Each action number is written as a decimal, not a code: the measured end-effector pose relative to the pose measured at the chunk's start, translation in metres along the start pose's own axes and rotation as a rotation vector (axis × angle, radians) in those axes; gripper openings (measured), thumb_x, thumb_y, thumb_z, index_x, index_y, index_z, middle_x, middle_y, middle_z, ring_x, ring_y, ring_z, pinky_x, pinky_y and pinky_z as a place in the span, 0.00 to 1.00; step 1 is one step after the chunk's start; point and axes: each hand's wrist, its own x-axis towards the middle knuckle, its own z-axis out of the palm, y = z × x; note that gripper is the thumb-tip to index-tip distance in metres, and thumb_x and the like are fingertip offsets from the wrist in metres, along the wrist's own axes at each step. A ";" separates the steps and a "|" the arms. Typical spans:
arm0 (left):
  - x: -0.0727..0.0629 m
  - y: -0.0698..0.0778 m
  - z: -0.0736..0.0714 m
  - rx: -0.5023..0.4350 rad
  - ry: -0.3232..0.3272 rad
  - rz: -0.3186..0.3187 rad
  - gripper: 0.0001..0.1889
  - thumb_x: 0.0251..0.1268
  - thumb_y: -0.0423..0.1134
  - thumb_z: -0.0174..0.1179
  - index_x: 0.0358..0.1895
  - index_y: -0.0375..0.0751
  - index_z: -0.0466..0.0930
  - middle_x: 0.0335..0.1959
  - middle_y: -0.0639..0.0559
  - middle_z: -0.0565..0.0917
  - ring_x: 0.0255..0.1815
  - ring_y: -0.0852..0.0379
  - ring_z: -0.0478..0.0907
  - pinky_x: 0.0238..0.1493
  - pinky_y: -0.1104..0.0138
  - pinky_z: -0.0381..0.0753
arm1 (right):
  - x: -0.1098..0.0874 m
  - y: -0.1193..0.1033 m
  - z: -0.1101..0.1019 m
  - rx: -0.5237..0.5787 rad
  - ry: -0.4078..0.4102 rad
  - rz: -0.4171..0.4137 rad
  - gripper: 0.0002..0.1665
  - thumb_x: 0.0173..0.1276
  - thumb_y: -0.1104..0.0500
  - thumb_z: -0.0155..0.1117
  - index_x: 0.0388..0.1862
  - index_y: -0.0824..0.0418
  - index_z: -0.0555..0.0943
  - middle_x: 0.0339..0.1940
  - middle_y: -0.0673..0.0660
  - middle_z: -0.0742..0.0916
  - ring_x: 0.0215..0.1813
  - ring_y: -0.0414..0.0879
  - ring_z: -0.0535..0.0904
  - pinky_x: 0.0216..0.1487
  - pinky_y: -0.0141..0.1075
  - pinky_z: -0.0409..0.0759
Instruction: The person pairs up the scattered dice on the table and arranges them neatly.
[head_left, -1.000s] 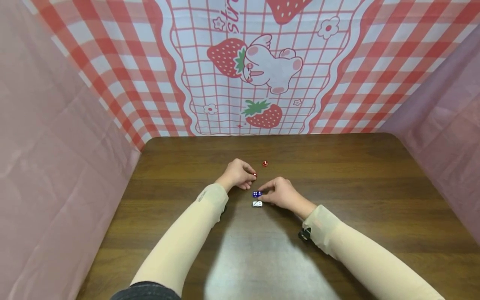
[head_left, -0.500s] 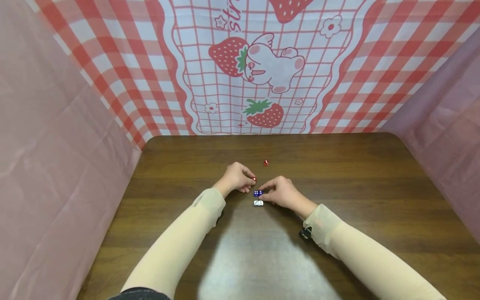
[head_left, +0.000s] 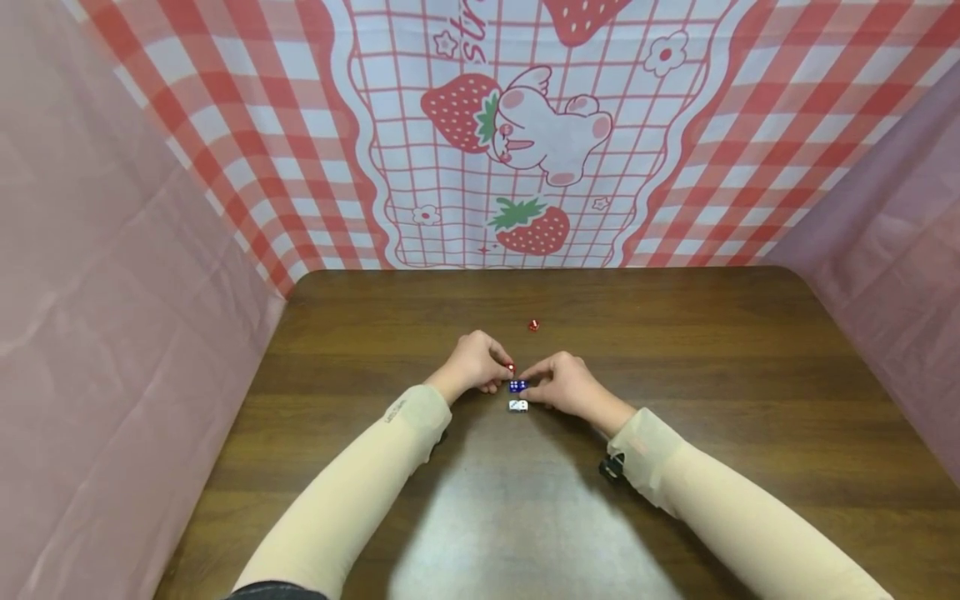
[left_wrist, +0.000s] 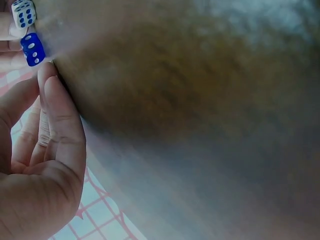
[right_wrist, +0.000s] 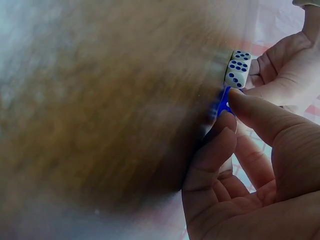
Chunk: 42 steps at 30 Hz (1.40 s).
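Between the thumb and fingertips of my left hand [head_left: 475, 362] is a red die [head_left: 511, 367], just behind the blue dice. My right hand [head_left: 567, 387] pinches a blue die [right_wrist: 225, 103] at the right end of a pair of blue dice [head_left: 516, 387]. In front of that pair, a pair of white dice [head_left: 518, 407] lies side by side on the table, and their blue pips show in the right wrist view. The left wrist view has one blue die [left_wrist: 33, 49] just beyond the left fingertips, while the red die is mostly hidden there.
Another red die [head_left: 533, 325] lies farther back on the brown wooden table [head_left: 675, 333]. A checked strawberry cloth [head_left: 517, 150] hangs behind the far edge, with pink cloth [head_left: 135, 292] on both sides.
My left hand has brought its red die toward me, closer to the blue dice. My right hand has stayed at the blue pair. The view has shifted slightly.
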 end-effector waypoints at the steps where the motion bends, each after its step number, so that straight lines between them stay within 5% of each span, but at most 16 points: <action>1: 0.000 0.000 0.000 0.002 0.002 0.002 0.04 0.60 0.27 0.73 0.36 0.36 0.90 0.20 0.42 0.85 0.19 0.49 0.85 0.22 0.62 0.87 | 0.000 0.000 0.000 0.000 -0.002 0.001 0.12 0.59 0.59 0.80 0.42 0.57 0.92 0.13 0.52 0.84 0.16 0.42 0.79 0.17 0.32 0.74; 28: 0.001 -0.002 0.004 0.077 0.010 0.019 0.04 0.60 0.30 0.74 0.37 0.39 0.92 0.18 0.48 0.85 0.16 0.54 0.83 0.18 0.68 0.83 | 0.000 0.000 0.000 -0.008 0.011 -0.036 0.12 0.58 0.58 0.81 0.42 0.56 0.92 0.12 0.51 0.83 0.16 0.43 0.79 0.20 0.35 0.76; 42: 0.002 -0.002 0.005 0.083 0.011 0.020 0.03 0.61 0.31 0.74 0.37 0.41 0.92 0.17 0.49 0.85 0.16 0.55 0.82 0.18 0.68 0.83 | -0.003 0.003 -0.013 0.061 -0.058 0.008 0.18 0.60 0.58 0.80 0.49 0.61 0.90 0.18 0.54 0.86 0.20 0.46 0.81 0.19 0.35 0.78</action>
